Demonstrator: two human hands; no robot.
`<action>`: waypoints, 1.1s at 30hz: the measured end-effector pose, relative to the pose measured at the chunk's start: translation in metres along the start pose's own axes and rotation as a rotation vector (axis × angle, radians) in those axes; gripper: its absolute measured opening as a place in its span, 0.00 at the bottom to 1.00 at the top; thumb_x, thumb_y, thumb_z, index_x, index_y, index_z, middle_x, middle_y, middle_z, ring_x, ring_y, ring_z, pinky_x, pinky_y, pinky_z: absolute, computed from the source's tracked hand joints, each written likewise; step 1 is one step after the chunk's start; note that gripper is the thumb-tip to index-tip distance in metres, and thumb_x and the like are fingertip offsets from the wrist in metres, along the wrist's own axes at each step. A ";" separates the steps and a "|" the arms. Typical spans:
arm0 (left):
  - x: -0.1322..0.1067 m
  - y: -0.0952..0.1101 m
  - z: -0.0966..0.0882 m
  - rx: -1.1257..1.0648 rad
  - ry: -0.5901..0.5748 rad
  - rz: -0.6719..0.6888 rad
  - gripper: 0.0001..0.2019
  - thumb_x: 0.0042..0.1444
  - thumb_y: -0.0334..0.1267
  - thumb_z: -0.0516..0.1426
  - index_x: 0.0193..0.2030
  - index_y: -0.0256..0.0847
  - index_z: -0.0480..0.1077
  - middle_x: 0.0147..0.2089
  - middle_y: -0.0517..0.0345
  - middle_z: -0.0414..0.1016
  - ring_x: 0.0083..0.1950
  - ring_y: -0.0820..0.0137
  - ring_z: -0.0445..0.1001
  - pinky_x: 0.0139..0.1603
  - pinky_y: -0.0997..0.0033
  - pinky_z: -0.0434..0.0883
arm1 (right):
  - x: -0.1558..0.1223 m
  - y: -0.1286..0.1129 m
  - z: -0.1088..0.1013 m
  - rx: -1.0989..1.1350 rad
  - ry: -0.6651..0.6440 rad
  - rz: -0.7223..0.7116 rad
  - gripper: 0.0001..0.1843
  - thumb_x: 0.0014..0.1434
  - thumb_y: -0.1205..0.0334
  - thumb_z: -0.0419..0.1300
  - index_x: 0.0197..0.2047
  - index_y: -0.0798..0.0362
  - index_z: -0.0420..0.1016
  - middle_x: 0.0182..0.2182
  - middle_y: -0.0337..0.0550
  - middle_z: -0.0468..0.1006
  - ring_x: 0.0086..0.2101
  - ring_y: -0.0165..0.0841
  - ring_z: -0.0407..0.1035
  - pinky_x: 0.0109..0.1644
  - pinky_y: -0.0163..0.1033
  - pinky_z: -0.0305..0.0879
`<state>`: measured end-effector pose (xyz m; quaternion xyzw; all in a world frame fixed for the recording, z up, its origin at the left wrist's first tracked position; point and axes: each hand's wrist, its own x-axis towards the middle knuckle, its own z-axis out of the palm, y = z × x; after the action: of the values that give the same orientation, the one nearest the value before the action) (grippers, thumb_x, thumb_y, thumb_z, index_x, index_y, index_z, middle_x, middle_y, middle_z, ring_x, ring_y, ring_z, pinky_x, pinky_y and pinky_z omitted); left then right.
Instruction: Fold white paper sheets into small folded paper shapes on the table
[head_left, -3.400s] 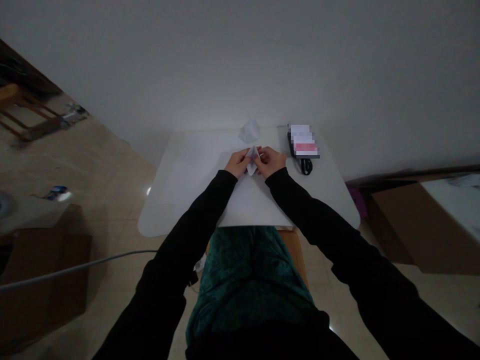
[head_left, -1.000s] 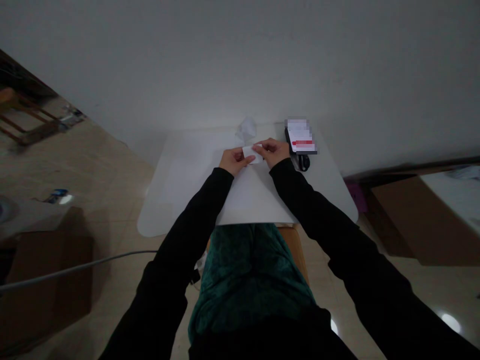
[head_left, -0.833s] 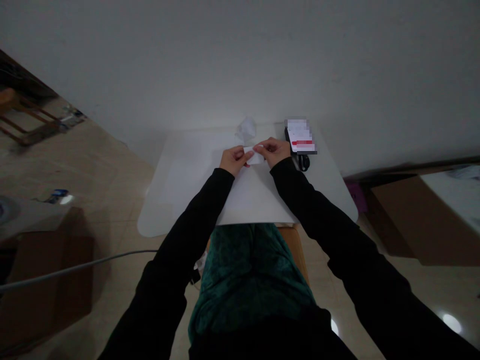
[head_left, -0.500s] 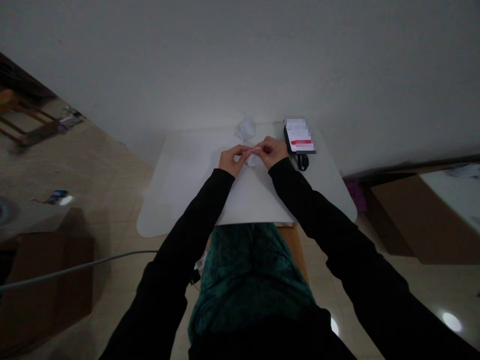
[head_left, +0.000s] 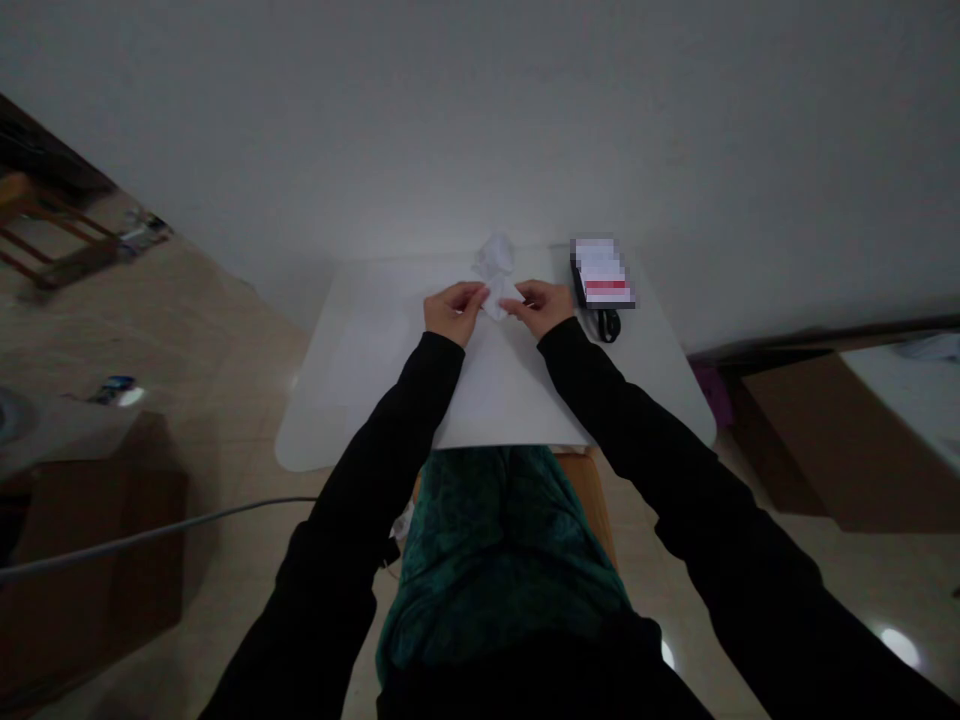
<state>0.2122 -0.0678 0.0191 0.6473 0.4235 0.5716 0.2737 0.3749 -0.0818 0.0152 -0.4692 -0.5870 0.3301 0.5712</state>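
A small white piece that looks like thin paper or tissue (head_left: 496,298) is stretched between my two hands above the white table (head_left: 375,370). My left hand (head_left: 454,312) pinches its left edge between thumb and fingertips. On the other side, my right hand (head_left: 546,306) pinches the right edge the same way. Just behind it, near the wall, a crumpled white tissue-like wad (head_left: 496,256) rests on the table. Whether the two white pieces are joined cannot be made out.
Right of my right hand lies a phone with a lit screen (head_left: 602,272), partly blurred out, and a small black object (head_left: 608,324) below it. A wall (head_left: 480,120) rises behind the table. Cardboard boxes (head_left: 862,440) stand on the right. A grey cable (head_left: 187,525) crosses at left.
My hands have drawn apart, the left one moving left. The white piece, bunched at the fingertips before, now shows spread out between them.
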 end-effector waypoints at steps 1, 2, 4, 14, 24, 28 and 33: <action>0.000 0.001 0.001 -0.048 -0.019 -0.034 0.15 0.51 0.50 0.63 0.33 0.38 0.77 0.29 0.56 0.79 0.27 0.72 0.75 0.29 0.72 0.73 | 0.000 0.002 0.001 0.037 -0.006 0.017 0.15 0.44 0.52 0.71 0.29 0.54 0.79 0.22 0.39 0.77 0.22 0.28 0.68 0.27 0.37 0.67; 0.000 0.001 0.001 -0.091 -0.056 -0.072 0.17 0.50 0.52 0.64 0.33 0.37 0.76 0.27 0.57 0.78 0.25 0.74 0.74 0.26 0.74 0.73 | 0.000 0.003 0.002 0.071 -0.009 0.034 0.15 0.44 0.51 0.71 0.27 0.54 0.78 0.20 0.38 0.75 0.20 0.28 0.67 0.25 0.37 0.67; -0.001 0.003 0.002 -0.150 -0.161 -0.144 0.20 0.46 0.54 0.66 0.33 0.37 0.74 0.25 0.59 0.76 0.22 0.75 0.72 0.21 0.75 0.71 | -0.001 0.001 0.002 0.123 -0.020 0.063 0.18 0.43 0.47 0.71 0.26 0.54 0.77 0.18 0.38 0.75 0.19 0.29 0.68 0.23 0.37 0.68; -0.002 0.004 0.002 -0.265 -0.278 -0.274 0.25 0.38 0.47 0.72 0.38 0.31 0.73 0.28 0.52 0.76 0.27 0.69 0.77 0.32 0.65 0.79 | -0.005 -0.012 -0.006 0.271 -0.039 0.166 0.26 0.41 0.36 0.70 0.28 0.53 0.78 0.20 0.39 0.78 0.21 0.30 0.73 0.31 0.40 0.78; 0.002 -0.003 -0.001 -0.033 -0.229 -0.053 0.15 0.51 0.49 0.62 0.38 0.39 0.74 0.38 0.54 0.79 0.38 0.70 0.76 0.35 0.72 0.71 | 0.001 -0.003 -0.005 0.148 -0.025 0.124 0.20 0.42 0.43 0.70 0.23 0.53 0.79 0.15 0.36 0.74 0.16 0.26 0.65 0.20 0.35 0.68; 0.002 -0.002 -0.003 0.071 -0.133 0.023 0.13 0.55 0.50 0.60 0.36 0.42 0.74 0.36 0.55 0.77 0.36 0.70 0.73 0.36 0.70 0.69 | 0.003 0.000 -0.002 0.087 -0.035 0.140 0.18 0.44 0.46 0.70 0.24 0.53 0.79 0.17 0.37 0.75 0.18 0.28 0.66 0.20 0.35 0.67; 0.001 -0.001 -0.007 0.304 -0.266 0.253 0.10 0.57 0.47 0.60 0.35 0.43 0.74 0.34 0.55 0.74 0.40 0.65 0.71 0.50 0.61 0.66 | 0.001 0.003 0.002 -0.054 0.022 0.001 0.15 0.51 0.48 0.66 0.30 0.52 0.80 0.25 0.40 0.79 0.25 0.29 0.69 0.27 0.36 0.68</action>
<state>0.2055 -0.0675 0.0198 0.7986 0.3803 0.4406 0.1529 0.3740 -0.0794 0.0131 -0.4884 -0.5892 0.3091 0.5646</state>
